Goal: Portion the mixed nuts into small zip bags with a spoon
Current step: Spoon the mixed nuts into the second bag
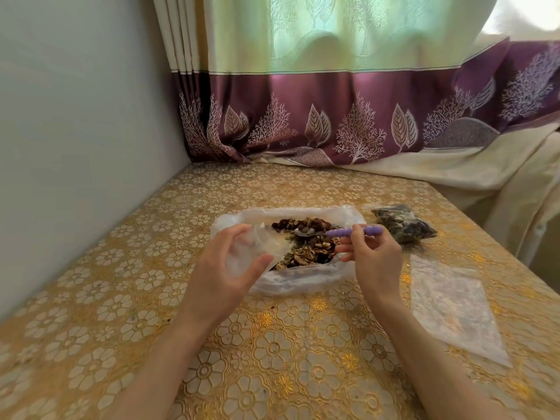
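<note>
Nuts [306,247] lie heaped in the big open bag [291,280] mid-table. My left hand [225,268] curls around a small zip bag [257,248], holding its mouth toward the spoon [333,232] pinched in my right hand [374,256]. One filled bag [403,224] sits toward the table's [121,298] right edge, with empty bags [451,307] nearer me.
</note>
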Tool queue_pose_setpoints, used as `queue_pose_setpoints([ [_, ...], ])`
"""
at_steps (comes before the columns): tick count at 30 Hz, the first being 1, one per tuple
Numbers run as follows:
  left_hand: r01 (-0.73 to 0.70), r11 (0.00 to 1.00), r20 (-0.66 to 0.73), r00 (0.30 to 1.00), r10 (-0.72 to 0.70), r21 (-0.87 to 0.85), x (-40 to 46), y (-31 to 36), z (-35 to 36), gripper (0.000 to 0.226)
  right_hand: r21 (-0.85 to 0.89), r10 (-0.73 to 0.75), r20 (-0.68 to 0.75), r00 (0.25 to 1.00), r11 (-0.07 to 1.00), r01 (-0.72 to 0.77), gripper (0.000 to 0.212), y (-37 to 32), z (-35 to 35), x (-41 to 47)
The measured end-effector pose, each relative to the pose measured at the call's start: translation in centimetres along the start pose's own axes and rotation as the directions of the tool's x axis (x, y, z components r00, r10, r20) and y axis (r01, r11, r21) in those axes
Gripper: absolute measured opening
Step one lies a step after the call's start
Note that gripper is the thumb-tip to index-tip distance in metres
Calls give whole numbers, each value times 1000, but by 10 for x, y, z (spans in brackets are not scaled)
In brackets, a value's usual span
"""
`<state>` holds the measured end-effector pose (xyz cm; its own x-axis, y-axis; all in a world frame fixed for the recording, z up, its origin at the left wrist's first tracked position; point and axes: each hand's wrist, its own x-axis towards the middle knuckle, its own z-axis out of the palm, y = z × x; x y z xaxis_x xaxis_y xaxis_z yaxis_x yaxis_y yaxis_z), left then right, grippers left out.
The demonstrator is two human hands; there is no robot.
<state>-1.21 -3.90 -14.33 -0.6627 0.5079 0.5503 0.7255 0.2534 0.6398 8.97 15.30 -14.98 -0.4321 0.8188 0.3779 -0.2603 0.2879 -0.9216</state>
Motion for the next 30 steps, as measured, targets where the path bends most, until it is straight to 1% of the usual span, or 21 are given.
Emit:
queue_pose_setpoints([
  [3,-7,1000,-6,1000,7,-1,-1,2,-1,52,-66,4,-19,1000,998,-5,14,3,-1,2],
  [6,-6,1000,-10,1000,5,-15,-1,3,-1,52,-69,34,-16,999,997,-35,14,4,-2,4],
  [12,12,999,-8,1000,-12,-44,-1,5,-2,54,-98,-106,-32,994,990,103,20,-9,-1,4],
  [15,30,998,-5,1000,-30,-55,-1,6,-3,54,-82,-86,18,996,993,88,22,-9,5,3],
  [18,41,997,-10,999,-42,-64,0,7,-4,55,-97,-60,27,998,993,62,21,-7,10,5],
  [23,47,996,-15,999,-48,-70,0,8,-5,56,-202,-81,43,996,975,88,18,0,13,10],
  [25,41,997,-13,999,-42,-60,0,9,-5,56,-218,-45,63,997,974,57,21,2,13,11],
  [30,72,997,-15,997,-72,-38,2,9,-6,63,-126,101,72,992,988,-91,19,4,8,14],
])
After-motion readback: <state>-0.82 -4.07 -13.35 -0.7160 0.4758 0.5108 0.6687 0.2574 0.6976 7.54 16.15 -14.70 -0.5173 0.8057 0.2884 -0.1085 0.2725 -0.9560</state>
